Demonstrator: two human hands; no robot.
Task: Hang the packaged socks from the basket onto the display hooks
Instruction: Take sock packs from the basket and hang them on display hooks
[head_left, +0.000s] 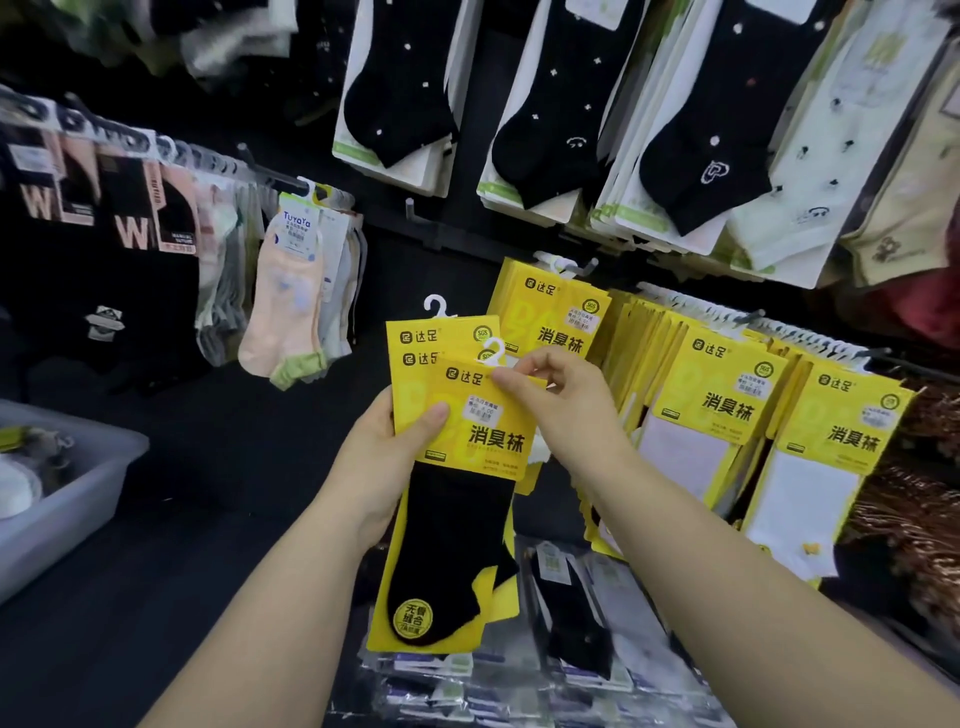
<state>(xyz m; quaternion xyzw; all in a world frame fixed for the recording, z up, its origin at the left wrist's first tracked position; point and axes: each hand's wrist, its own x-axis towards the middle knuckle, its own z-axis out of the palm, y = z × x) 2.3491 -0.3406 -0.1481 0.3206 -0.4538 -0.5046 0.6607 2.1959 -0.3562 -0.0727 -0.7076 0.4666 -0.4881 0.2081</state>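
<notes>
- left hand (387, 467) has its grip wrapped round a small stack of yellow sock packs (452, 519), thumb across the front
- right hand (561, 400) pinches the top edge of the front pack (493, 431), right by its white hanger (494, 349)
- stack is held up just below the display hook (574, 267) with matching packs, well apart from the grey basket (62, 519) on the left
- risk imo: peeling the front one off drags the others loose, or the hanger misses the hook tip and it drops
- packs are flat glossy yellow card; the front one shows a black ankle sock, and they look kinda slippery
</notes>
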